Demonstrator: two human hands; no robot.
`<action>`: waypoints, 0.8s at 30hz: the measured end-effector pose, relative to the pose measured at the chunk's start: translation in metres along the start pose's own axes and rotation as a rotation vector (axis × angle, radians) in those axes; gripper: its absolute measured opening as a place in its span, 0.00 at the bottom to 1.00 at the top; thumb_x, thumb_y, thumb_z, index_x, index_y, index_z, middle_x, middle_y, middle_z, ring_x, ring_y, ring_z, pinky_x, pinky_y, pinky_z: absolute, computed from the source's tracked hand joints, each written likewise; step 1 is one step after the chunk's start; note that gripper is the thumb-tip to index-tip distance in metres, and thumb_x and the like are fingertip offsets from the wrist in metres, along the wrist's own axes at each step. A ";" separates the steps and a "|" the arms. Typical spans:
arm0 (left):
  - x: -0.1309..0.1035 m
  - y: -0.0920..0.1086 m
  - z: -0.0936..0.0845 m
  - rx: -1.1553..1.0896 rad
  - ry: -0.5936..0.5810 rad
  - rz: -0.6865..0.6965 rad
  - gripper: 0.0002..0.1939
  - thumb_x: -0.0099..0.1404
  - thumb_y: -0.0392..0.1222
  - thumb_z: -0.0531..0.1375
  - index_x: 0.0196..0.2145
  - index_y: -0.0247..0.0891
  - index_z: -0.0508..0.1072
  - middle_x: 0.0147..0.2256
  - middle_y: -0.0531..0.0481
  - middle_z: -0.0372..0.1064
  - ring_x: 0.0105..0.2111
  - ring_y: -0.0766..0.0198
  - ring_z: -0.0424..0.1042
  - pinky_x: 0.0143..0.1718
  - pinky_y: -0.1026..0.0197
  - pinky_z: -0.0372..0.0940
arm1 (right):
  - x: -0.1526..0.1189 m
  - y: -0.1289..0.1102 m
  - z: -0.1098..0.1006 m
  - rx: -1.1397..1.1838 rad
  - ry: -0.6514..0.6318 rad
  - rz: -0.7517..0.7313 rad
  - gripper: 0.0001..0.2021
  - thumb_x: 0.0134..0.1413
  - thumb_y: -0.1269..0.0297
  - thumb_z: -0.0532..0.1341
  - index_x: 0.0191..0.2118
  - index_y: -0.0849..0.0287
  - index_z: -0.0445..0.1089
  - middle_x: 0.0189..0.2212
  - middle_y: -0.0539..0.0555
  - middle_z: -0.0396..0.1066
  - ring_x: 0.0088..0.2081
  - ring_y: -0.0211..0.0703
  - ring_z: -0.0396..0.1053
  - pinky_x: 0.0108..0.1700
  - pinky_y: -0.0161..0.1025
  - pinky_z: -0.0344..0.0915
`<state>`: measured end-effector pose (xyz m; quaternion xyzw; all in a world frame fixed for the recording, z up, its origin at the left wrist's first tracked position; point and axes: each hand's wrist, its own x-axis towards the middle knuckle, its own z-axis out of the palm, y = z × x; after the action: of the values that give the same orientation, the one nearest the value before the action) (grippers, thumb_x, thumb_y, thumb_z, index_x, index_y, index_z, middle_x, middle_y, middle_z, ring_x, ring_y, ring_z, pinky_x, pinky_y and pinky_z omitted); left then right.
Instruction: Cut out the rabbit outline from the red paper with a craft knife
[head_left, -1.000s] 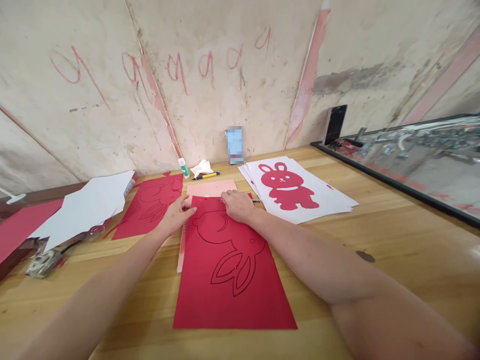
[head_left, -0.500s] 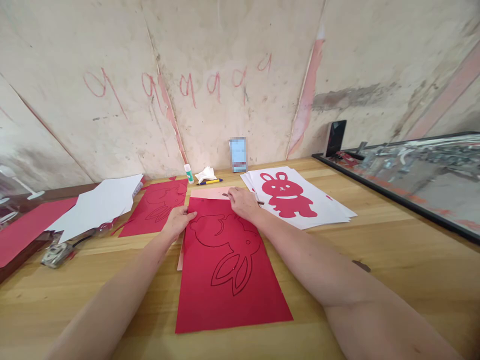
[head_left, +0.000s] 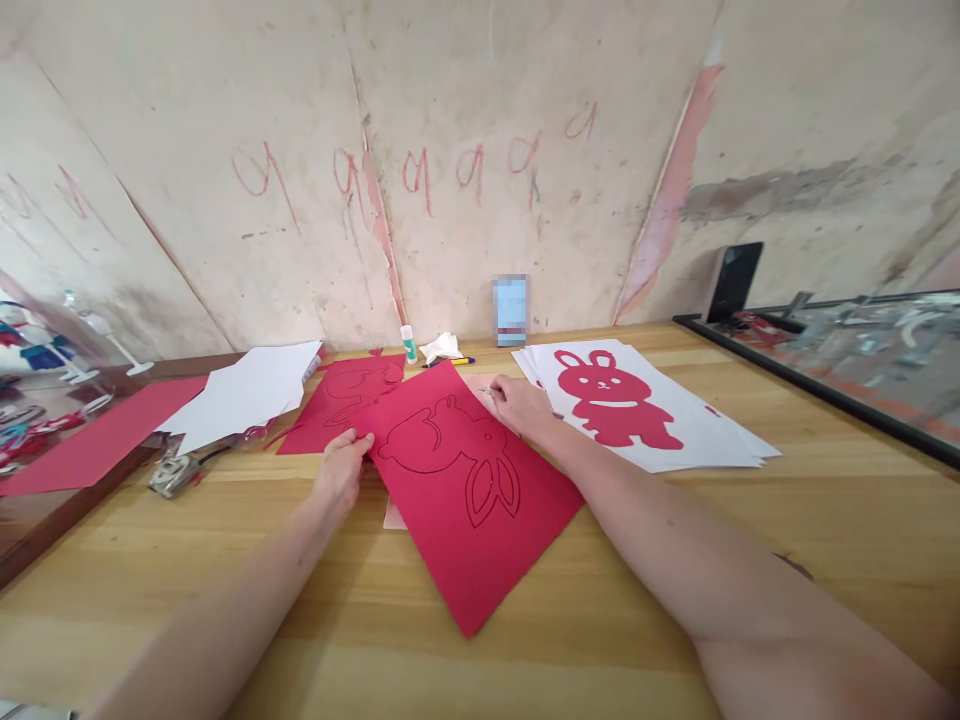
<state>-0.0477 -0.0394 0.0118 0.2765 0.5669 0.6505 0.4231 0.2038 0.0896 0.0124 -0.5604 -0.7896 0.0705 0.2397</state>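
**Red sheet [head_left: 463,485] with a rabbit outline held aslant between two hands**

The sheet is at the middle of the counter [head_left: 352,600], turned so that one corner points toward the person, with a dark rabbit outline [head_left: 450,452] drawn on it, ears toward the near side. The left hand [head_left: 345,466] is closed at the sheet's left corner, pinching it with the thumb on top. The right hand [head_left: 521,408], fingers curled in, holds a slim tool [head_left: 486,391] near the far right edge; whether that hand touches the sheet cannot be told. A pink pad [head_left: 394,516] shows partly from underneath.

To the left lies a second red sheet [head_left: 306,432], also outlined, then white papers [head_left: 247,388] and a plain red sheet [head_left: 105,437]. Behind are a glue stick [head_left: 408,345], standing, a crumpled tissue [head_left: 441,346] and a yellow-and-blue pen [head_left: 459,362], partly hidden. A phone [head_left: 511,310] leans on the wall [head_left: 300,80], which bears red scrawls [head_left: 417,178].

To the right, a red paper rabbit [head_left: 616,400] lies on stacked white sheets [head_left: 716,450]. Beyond them are a dark upright device [head_left: 735,283] and a black-framed surface [head_left: 825,391].
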 end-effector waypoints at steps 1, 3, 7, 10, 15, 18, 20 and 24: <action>-0.004 0.000 0.000 -0.020 -0.001 -0.003 0.12 0.42 0.37 0.67 0.25 0.35 0.70 0.23 0.52 0.71 0.20 0.67 0.68 0.23 0.64 0.63 | 0.000 0.000 0.000 0.017 -0.016 -0.001 0.13 0.60 0.61 0.48 0.38 0.56 0.69 0.37 0.54 0.74 0.37 0.44 0.69 0.31 0.36 0.54; -0.009 0.000 0.000 -0.055 0.007 -0.006 0.12 0.43 0.36 0.67 0.26 0.35 0.69 0.24 0.52 0.71 0.21 0.67 0.68 0.24 0.64 0.64 | 0.002 0.001 -0.001 0.050 -0.048 -0.012 0.14 0.59 0.55 0.50 0.36 0.56 0.69 0.35 0.53 0.74 0.35 0.42 0.69 0.30 0.35 0.54; -0.010 -0.001 -0.001 -0.123 0.058 -0.002 0.12 0.46 0.33 0.67 0.24 0.36 0.66 0.25 0.53 0.71 0.23 0.68 0.69 0.28 0.65 0.66 | 0.007 0.003 -0.004 0.165 -0.166 -0.017 0.19 0.51 0.45 0.56 0.32 0.58 0.69 0.32 0.53 0.72 0.32 0.41 0.67 0.29 0.34 0.55; -0.009 -0.004 0.000 -0.159 0.085 -0.014 0.12 0.48 0.30 0.65 0.23 0.37 0.64 0.24 0.55 0.70 0.24 0.69 0.70 0.30 0.65 0.67 | 0.010 0.004 -0.007 0.260 -0.305 -0.025 0.16 0.43 0.49 0.62 0.30 0.59 0.70 0.29 0.52 0.71 0.31 0.41 0.67 0.29 0.34 0.55; -0.013 -0.007 0.003 -0.152 0.034 -0.076 0.10 0.49 0.29 0.63 0.24 0.37 0.64 0.25 0.53 0.71 0.25 0.68 0.71 0.32 0.63 0.69 | 0.007 0.005 -0.018 0.339 -0.384 -0.027 0.10 0.40 0.63 0.62 0.32 0.59 0.73 0.28 0.49 0.72 0.31 0.41 0.69 0.28 0.32 0.58; -0.019 -0.006 0.002 -0.110 -0.025 -0.106 0.11 0.47 0.30 0.64 0.24 0.37 0.64 0.25 0.52 0.71 0.25 0.66 0.72 0.30 0.62 0.70 | 0.005 0.004 -0.027 0.369 -0.367 -0.063 0.16 0.43 0.67 0.61 0.43 0.53 0.73 0.34 0.47 0.75 0.35 0.41 0.70 0.32 0.32 0.61; -0.024 -0.005 0.002 -0.058 -0.071 -0.125 0.12 0.46 0.31 0.65 0.23 0.37 0.63 0.24 0.51 0.71 0.23 0.65 0.72 0.28 0.61 0.70 | 0.005 0.004 -0.031 0.241 -0.259 -0.055 0.18 0.45 0.66 0.60 0.46 0.50 0.72 0.37 0.48 0.75 0.38 0.43 0.70 0.35 0.34 0.62; -0.032 -0.001 0.000 0.099 -0.187 -0.133 0.15 0.45 0.37 0.68 0.21 0.36 0.62 0.22 0.45 0.71 0.21 0.59 0.72 0.23 0.60 0.67 | 0.006 0.004 -0.031 -0.004 -0.140 -0.031 0.16 0.51 0.63 0.57 0.46 0.50 0.72 0.43 0.53 0.73 0.43 0.48 0.68 0.38 0.40 0.62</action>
<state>-0.0316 -0.0672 0.0148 0.3183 0.5736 0.5634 0.5022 0.2195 0.0920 0.0402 -0.5425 -0.8131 0.1043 0.1838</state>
